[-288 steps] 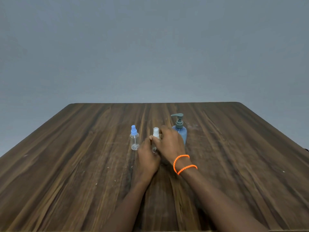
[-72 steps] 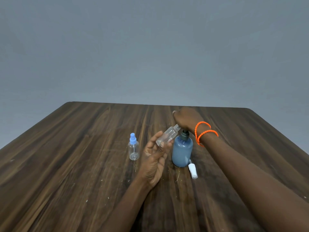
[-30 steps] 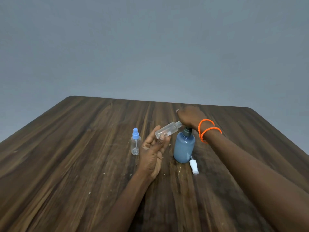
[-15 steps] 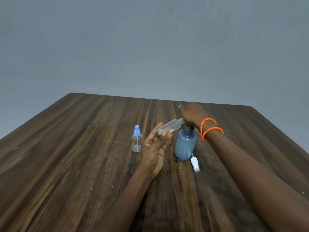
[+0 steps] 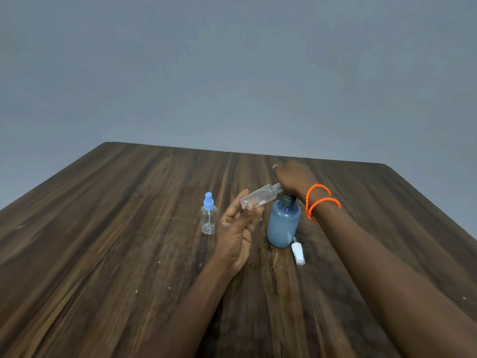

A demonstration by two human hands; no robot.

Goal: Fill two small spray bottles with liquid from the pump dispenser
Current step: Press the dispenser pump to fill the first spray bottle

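My left hand point(image 5: 238, 229) holds a small clear spray bottle point(image 5: 259, 198) with its cap off, tilted so the open neck points up and right under my right hand. My right hand point(image 5: 293, 178), with two orange bands at the wrist, lies over the pump head of the blue pump dispenser point(image 5: 283, 224), hiding the nozzle. The bottle's white spray cap point(image 5: 298, 253) lies on the table right of the dispenser's base. A second clear spray bottle with a blue cap point(image 5: 208, 214) stands upright to the left of my left hand.
Everything sits on a dark wooden table point(image 5: 103, 241) whose far edge meets a plain grey wall. Small crumbs and specks dot the wood near the bottles.
Both hands keep the same grip from the last second. The tilted bottle stays at the pump outlet; only the view has shifted a little.
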